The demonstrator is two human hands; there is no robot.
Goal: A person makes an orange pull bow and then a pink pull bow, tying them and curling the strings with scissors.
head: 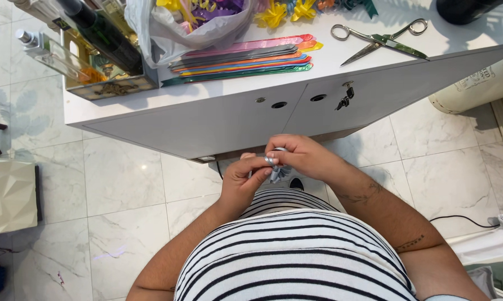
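Note:
My left hand [243, 179] and my right hand [300, 156] meet close to my body, below the edge of the white desk [374, 56]. Both pinch a small piece of silver ribbon [275, 169], folded between the fingertips. On the desk lies a fan of long coloured ribbon strips [243, 57] in pink, grey, orange, blue, red and green. Steel scissors [381, 39] rest to their right, blades shut.
A grey plastic bag [167, 30] with finished ribbon bows stands at the back of the desk, yellow bows [287, 11] beside it. A tray with glass bottles [84, 50] sits at the left. Two drawers with a key [345, 99] face me. Marble floor tiles below.

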